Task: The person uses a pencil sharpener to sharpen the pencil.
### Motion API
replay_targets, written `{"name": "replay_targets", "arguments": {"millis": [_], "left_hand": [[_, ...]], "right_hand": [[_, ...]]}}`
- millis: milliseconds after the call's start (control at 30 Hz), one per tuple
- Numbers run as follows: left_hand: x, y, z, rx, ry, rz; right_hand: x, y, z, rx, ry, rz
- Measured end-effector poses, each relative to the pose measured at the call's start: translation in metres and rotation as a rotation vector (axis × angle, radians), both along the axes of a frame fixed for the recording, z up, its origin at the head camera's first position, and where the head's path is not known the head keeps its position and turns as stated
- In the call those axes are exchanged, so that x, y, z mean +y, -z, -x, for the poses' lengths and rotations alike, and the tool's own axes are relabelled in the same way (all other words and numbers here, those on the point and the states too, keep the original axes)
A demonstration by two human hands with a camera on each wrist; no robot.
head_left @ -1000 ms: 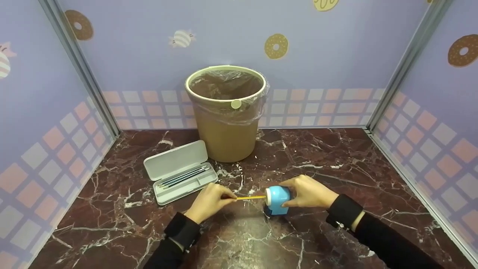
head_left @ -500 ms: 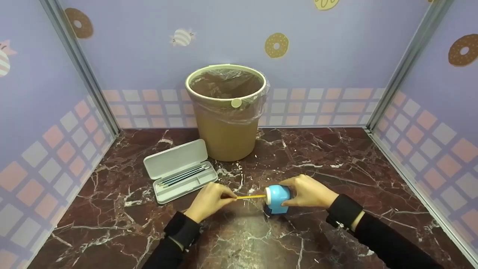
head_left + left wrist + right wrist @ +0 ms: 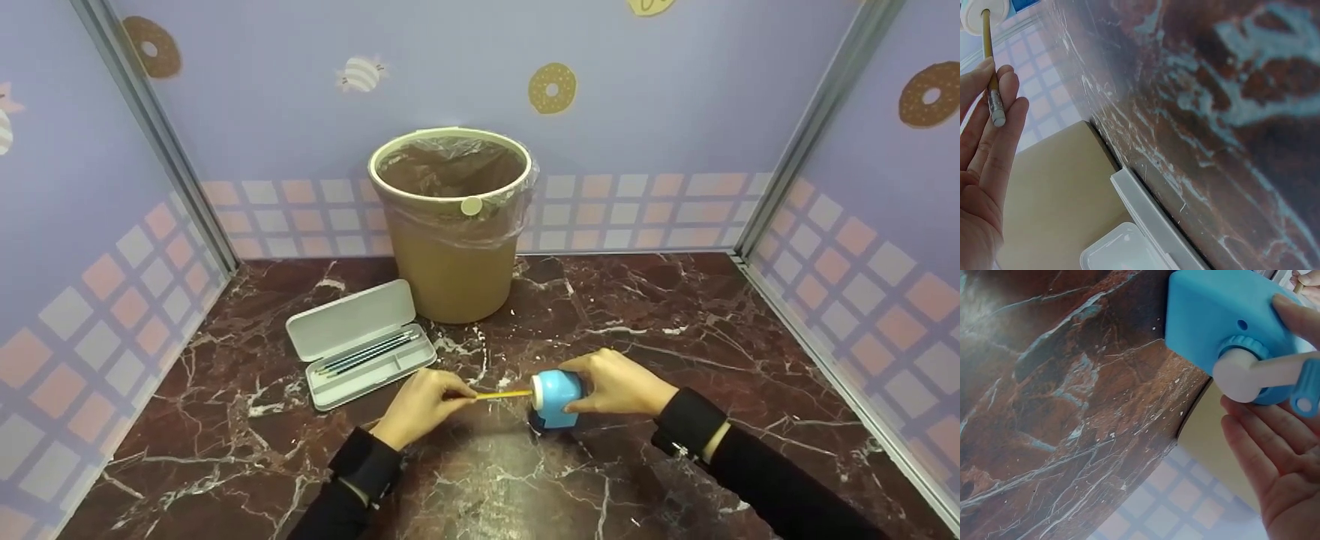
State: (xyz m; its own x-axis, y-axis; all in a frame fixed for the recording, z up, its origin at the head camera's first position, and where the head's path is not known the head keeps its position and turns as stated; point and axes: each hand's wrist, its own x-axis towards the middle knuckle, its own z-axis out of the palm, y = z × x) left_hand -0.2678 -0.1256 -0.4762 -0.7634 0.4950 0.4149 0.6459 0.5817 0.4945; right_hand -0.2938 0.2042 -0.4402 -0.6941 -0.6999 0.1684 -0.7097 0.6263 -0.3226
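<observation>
Pencil [image 3: 504, 394]: slim yellow shaft spanning your two hands, its far end inside the mouth [image 3: 537, 392] of the sharpener [image 3: 558, 397]; the tip is hidden.
Left hand [image 3: 425, 405]: thumb and fingertips pinch the shaft just ahead of the metal ferrule [image 3: 995, 102] and whitish eraser [image 3: 998, 118]; your outer fingers lie loosely extended.
Right hand [image 3: 621, 386]: thumb and fingers spread around the sharpener's body and hold it; you don't appear to have the crank's knob [image 3: 1310, 377] in your grasp.
Feed: aim the shaft squarely into the mouth, with light pressure; a firm pinch should stop it spinning.
Bracing: best to steady the body before any cranking, since it looks light enough to rock.
Sharpener shell: smooth blue plastic, rounded corners, cream ring at the mouth.
Crank [image 3: 1275, 374]: pale arm on a round hub, ending in a ribbed blue knob.
Case [image 3: 379, 375]: pale grey, shallow, lid raised, dark pencils [image 3: 371, 354] inside.
Bin [image 3: 454, 274]: tan, tapered, lined with crinkled clear film.
Tabletop [image 3: 480, 480]: glossy, dark red, white-veined, marble-like.
</observation>
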Motion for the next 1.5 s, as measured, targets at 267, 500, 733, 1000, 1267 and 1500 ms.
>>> {"name": "replay_targets", "arguments": {"millis": [267, 500, 733, 1000, 1267, 1500], "left_hand": [[0.0, -0.004, 0.0, -0.03, -0.019, 0.049], [0.004, -0.016, -0.003, -0.039, -0.078, 0.125], [0.025, -0.022, -0.006, 0.004, -0.133, 0.235], [0.062, -0.027, -0.005, -0.04, -0.118, 0.347], [0.079, -0.018, -0.004, -0.025, -0.149, 0.408], [0.086, -0.016, 0.0, -0.015, -0.181, 0.434]], "right_hand": [[0.0, 0.003, -0.002, 0.02, 0.001, -0.013], [0.0, 0.003, -0.003, 0.042, 0.006, 0.003], [-0.003, 0.004, -0.003, 0.071, 0.007, 0.002], [-0.019, 0.003, -0.005, 0.08, 0.002, -0.001], [-0.036, 0.005, -0.009, 0.084, -0.025, 0.004], [-0.043, 0.003, -0.01, 0.106, -0.054, -0.006]]}}
